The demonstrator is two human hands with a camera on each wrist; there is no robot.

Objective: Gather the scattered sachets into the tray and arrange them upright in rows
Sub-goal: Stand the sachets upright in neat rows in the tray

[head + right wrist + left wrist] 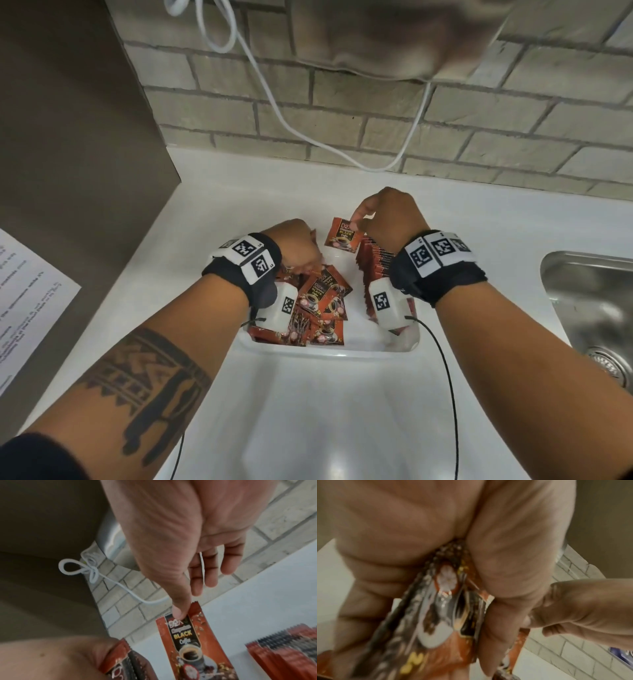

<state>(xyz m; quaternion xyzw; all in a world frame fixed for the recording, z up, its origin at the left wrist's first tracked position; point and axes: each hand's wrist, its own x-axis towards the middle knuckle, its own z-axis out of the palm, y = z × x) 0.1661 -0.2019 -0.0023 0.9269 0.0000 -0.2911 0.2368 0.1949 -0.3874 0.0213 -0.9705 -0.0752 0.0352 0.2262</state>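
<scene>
A white tray (329, 353) lies on the white counter. Loose red-and-black coffee sachets (322, 294) are heaped in its left half. A row of upright sachets (375, 257) stands along its right side, also visible in the right wrist view (283, 649). My right hand (358, 222) pinches one sachet (342, 234) by its top edge above the tray's far end; the thumb presses its face (190, 642). My left hand (294, 240) hovers over the heap and grips a bunch of sachets (440, 608) in its curled fingers.
A steel sink (592, 308) is set into the counter at the right. A white cable (274, 102) hangs down the brick wall behind. A printed sheet (27, 308) lies at the left beside a brown panel (68, 137).
</scene>
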